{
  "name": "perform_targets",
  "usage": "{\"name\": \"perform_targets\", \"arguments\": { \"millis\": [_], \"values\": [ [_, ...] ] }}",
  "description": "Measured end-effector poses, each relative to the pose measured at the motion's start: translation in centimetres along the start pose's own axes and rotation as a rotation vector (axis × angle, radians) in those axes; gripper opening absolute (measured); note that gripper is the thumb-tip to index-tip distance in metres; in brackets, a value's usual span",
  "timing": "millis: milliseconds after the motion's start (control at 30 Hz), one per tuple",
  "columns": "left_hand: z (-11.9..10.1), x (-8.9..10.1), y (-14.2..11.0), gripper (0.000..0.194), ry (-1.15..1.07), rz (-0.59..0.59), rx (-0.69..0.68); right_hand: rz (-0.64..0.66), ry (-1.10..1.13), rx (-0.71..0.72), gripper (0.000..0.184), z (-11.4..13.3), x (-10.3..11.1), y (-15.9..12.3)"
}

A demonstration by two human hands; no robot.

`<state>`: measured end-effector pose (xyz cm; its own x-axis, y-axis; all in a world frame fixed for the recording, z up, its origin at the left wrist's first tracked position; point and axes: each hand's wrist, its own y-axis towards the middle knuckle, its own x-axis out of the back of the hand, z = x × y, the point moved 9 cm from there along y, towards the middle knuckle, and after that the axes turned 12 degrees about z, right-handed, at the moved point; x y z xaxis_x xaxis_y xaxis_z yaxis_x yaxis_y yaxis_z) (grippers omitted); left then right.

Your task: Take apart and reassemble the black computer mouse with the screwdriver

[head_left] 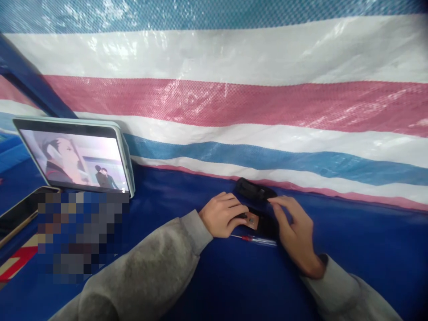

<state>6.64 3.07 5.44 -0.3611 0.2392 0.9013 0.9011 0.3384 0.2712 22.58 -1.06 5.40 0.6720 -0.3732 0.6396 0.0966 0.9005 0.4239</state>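
A small black device with a brown circuit board [253,220] lies on the blue surface. My left hand [223,215] is closed on its left side, thumb and fingers at the edge of the board. My right hand [296,229] is just to the right, thumb and forefinger pinched together; whatever may be between the tips is too small to make out. Behind the device rests a separate black plastic piece [254,190], close to my right fingertips. A screwdriver [261,241] with a clear and red handle lies in front of the device, its shaft pointing toward my left hand.
At the left a tablet [75,156] stands upright, showing an animated picture. A phone [23,211] lies before it, beside a blurred-out patch. Striped plastic sheeting [234,102] hangs behind the blue surface [227,281]. A blue bar [40,84] slants down at the upper left.
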Motion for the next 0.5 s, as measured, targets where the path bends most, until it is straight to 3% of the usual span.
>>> {"name": "perform_targets", "arguments": {
  "millis": [500],
  "values": [
    [0.32, 0.42, -0.02, 0.031, 0.020, -0.078, 0.019, 0.023, 0.028, -0.013, 0.018, 0.29, -0.03, 0.22]
  ]
}}
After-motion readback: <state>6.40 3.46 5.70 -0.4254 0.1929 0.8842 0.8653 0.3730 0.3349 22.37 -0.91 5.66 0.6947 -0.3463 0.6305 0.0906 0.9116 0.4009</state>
